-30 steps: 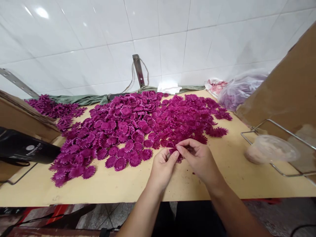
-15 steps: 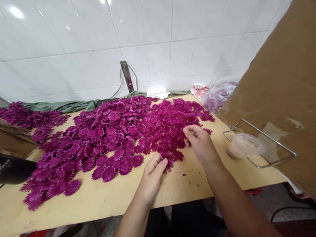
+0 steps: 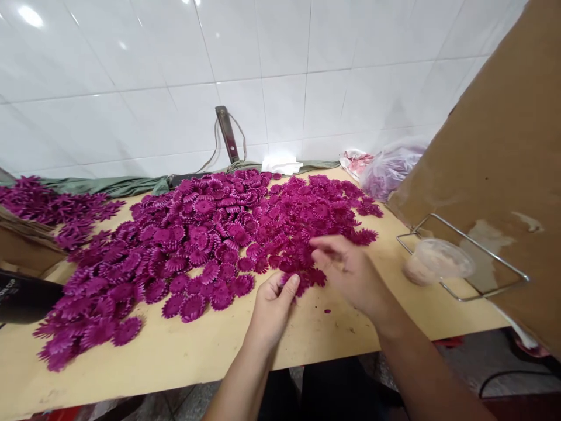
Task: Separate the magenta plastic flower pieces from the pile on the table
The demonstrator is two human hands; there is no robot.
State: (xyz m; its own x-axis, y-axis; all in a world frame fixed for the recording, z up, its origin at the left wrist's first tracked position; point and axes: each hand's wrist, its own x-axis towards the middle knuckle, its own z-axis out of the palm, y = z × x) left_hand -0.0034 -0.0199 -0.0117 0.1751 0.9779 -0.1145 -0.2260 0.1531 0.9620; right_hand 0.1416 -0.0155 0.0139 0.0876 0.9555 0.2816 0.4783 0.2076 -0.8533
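My left hand (image 3: 274, 298) is closed near the front of the table, thumb pressed on top of a magenta artificial flower petal layer (image 3: 299, 292). Most of that flower piece is hidden by the fingers and blends with the pile behind. My right hand (image 3: 346, 269) hovers just to the right, smeared by motion, its fingers loosely apart and nothing visible in them. Beyond both hands spreads a heap of flat magenta flower pieces (image 3: 307, 204). Left of it lies a thicker pile of cupped, ruffled magenta flowers (image 3: 197, 234).
Star-shaped magenta pieces (image 3: 52, 204) lie at far left, above a cardboard box (image 3: 26, 242) and black cup (image 3: 26, 298). At right are a clear plastic tub (image 3: 438, 260), a metal wire frame (image 3: 475, 237), a large cardboard sheet (image 3: 491, 134) and a plastic bag (image 3: 392, 166).
My right hand has moved left and slightly down toward my left hand, its fingers loosening from a pinch. My left hand stays nearly in place, still gripping the flower piece.
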